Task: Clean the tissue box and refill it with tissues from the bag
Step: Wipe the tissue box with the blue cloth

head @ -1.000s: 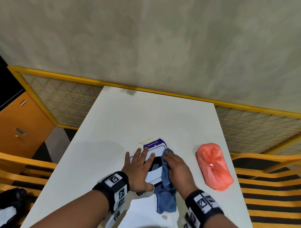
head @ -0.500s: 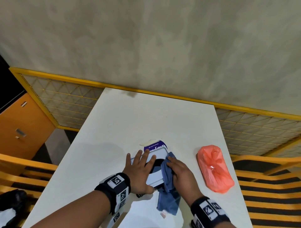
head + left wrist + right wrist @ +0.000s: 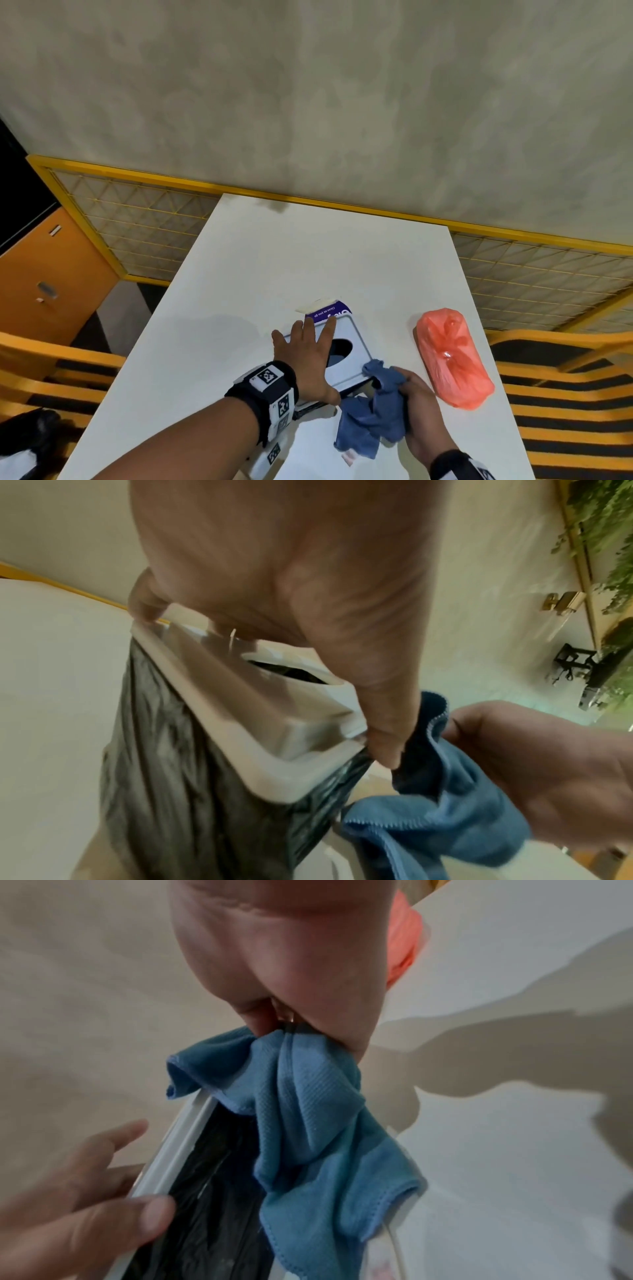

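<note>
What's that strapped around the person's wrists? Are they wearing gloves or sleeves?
No gloves or sleeves show: the left hand, right hand and forearms are bare. Each wrist carries a black band holding white blocks printed with square black-and-white codes. No cables show.

**A canteen or café seating area, by the look of it**

A plain white rectangular table [image 3: 308,260] stands end-on against a mottled beige plastered wall [image 3: 308,102], with a yellow-framed wire-mesh partition [image 3: 144,219] running along the wall's foot on both sides. Orange-yellow wooden benches [image 3: 561,346] over black-and-yellow striped flooring flank the table left and right, a booth-style arrangement. An orange cabinet with a small metal handle [image 3: 48,291] stands at the far left. The left wrist view shows green foliage [image 3: 613,561] and a brass-coloured fitting [image 3: 561,603] on the far wall, decoration fitting a public eating place. A purple printed card reading "Clean as you go" [image 3: 329,312] lies on the table.
</note>
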Motion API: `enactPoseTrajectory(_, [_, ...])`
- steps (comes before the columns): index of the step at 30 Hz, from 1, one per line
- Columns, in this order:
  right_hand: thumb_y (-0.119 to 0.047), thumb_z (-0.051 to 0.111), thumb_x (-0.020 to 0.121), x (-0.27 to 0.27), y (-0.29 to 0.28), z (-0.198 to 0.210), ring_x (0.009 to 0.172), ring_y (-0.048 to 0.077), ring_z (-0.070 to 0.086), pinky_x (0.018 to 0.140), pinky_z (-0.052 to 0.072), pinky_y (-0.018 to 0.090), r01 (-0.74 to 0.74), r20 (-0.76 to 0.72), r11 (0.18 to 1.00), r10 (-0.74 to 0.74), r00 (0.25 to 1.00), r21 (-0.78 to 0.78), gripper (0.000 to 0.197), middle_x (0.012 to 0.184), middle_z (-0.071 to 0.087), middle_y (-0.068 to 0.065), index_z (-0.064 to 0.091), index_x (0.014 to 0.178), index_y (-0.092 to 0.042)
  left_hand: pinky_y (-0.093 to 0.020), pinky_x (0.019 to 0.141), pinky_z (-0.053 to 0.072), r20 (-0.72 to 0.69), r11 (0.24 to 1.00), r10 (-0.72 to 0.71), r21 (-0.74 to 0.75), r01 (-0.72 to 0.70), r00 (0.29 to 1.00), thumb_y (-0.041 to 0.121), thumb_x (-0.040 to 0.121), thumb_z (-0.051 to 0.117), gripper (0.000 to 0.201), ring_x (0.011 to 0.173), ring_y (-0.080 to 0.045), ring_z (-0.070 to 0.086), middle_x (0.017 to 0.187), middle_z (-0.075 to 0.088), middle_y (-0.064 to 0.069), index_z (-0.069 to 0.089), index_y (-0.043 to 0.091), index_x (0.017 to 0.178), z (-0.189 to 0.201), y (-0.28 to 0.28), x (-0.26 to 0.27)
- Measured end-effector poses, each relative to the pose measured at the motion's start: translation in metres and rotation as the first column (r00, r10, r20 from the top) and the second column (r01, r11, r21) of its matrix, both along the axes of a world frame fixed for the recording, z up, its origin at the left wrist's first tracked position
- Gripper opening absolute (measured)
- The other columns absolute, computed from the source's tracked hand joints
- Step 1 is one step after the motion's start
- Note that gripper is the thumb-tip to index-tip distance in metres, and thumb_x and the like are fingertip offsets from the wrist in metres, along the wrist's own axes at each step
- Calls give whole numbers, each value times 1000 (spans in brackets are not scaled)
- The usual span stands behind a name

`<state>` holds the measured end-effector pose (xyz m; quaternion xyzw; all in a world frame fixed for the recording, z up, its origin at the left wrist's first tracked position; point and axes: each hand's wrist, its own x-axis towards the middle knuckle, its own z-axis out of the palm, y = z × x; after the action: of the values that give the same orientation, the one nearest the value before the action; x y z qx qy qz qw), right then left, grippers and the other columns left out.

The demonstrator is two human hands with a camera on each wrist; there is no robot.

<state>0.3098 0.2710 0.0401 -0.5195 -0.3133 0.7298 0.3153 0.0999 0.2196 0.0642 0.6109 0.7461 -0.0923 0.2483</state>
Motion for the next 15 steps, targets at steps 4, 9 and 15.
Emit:
enactPoseTrajectory(4, [-24,55,93,19,-2,-21,91,38,64,87,51,51,-43,-86,983,27,996,-181,45,102,67,26,57,123,10,-59,107,27,53,993,-25,114,19,998,71,56,71,134,139,-35,24,155,21,-11,-17,36,152,2,-5,-6])
enactPoseTrajectory(9, [-51,72,69,-1,-13,-16,134,11,45,111,32,24,-52,-417,997,21,909,-65,93,141,49,13,42,141,0,-47,120,21,342,968,-131,247,46,930,55,61,80,137,147,-23,10,159,6,4,-22,40,151,4,-26,-25])
enactPoseTrajectory(15, [-23,64,87,5,-11,31,102,44,65,95,49,53,-282,-95,959,284,954,35,35,113,66,31,68,113,1,-49,125,12,482,966,-104,259,-28,870,46,69,76,134,154,-14,-10,164,-19,16,-34,47,145,-9,-42,-36])
